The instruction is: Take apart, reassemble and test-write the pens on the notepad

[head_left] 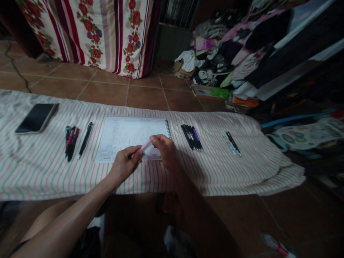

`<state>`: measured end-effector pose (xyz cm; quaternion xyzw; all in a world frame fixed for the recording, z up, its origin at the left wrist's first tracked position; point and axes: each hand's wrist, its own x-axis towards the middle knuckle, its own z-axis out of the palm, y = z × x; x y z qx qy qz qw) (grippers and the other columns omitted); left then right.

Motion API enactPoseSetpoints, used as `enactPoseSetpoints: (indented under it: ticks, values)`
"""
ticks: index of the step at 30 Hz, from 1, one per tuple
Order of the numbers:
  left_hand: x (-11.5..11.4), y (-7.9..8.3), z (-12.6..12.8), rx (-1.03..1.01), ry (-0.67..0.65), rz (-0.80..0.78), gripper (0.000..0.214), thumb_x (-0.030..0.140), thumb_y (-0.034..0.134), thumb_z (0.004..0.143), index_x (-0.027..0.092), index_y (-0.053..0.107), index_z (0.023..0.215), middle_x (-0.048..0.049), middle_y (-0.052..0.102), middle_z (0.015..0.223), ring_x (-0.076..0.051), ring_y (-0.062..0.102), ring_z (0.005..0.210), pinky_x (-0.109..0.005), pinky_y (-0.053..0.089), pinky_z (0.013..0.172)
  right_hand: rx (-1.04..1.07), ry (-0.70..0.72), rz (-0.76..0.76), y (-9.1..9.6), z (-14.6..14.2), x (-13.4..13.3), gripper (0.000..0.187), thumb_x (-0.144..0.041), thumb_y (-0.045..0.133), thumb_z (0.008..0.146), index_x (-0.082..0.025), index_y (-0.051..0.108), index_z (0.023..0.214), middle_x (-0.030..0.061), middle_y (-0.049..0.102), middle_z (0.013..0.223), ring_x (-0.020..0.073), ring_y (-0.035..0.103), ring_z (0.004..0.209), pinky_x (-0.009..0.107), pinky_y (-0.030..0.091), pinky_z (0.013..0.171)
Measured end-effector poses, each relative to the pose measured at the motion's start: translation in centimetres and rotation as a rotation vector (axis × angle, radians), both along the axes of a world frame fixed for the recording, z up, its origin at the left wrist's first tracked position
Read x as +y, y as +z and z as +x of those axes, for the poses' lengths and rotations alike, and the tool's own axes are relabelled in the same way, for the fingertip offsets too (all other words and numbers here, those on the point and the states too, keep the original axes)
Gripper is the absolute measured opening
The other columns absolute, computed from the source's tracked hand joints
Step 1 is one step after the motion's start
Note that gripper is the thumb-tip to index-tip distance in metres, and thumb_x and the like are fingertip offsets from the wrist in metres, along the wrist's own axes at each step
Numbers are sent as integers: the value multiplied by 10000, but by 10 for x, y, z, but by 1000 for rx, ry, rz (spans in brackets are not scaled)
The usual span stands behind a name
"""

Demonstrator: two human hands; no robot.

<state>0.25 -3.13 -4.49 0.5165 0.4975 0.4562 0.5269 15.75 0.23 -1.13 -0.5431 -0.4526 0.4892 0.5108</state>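
Observation:
Both of my hands are closed around a slim pink pen, held at a slant over an open spiral notebook. My left hand grips its lower end, and my right hand pinches its upper end between thumb and fingers. The grip covers both ends of the pen. To the right of the notebook lie several black pens and a purple one in a row. On the left are a bunch of dark and red pens and a single black pen.
A striped cloth covers the low table. A dark phone rests at its left end. Farther right lie a black patterned pen and a pale one. Piled clothes and a floral curtain stand beyond the tiled floor.

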Motion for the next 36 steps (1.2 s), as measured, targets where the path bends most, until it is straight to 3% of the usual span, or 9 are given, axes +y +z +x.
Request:
enactPoseSetpoints:
  ticks: [10,18,23,30,36]
  values:
    - [-2,21,-5,336,26,259,204,329,576,830,196,728,851,-16,587,647,-144,527,620,-258,403,571,-66,-29,27,-3,-5,-2,323,-511,658,677,-203,566,641,-43,508,550,104,437,533,248,349,532]
    - [1,3,0,-26,14,-2,311,403,640,774,165,718,958,-9,607,615,-121,517,532,-244,407,517,168,66,-33,-4,0,-4,306,-428,674,690,-215,727,903,17,658,862,126,536,727,276,420,703]
    - [-1,9,-2,48,-35,-21,373,438,597,808,167,693,1045,9,589,582,-107,496,499,-229,386,485,114,61,-57,-3,1,-2,275,-405,694,671,-198,734,846,-4,625,727,117,508,674,273,394,674]
    - [-7,17,-1,212,33,60,365,378,572,822,181,675,1112,-16,658,675,-149,575,573,-255,443,541,-54,-9,-21,2,-3,-2,284,-467,675,672,-191,677,738,-18,588,606,132,502,605,269,375,589]
    - [-5,16,-1,228,60,87,359,358,600,799,182,677,1103,-20,665,690,-151,571,585,-261,443,564,80,8,-34,-4,-4,-2,279,-456,689,668,-194,679,762,-18,581,635,122,493,620,265,388,616]
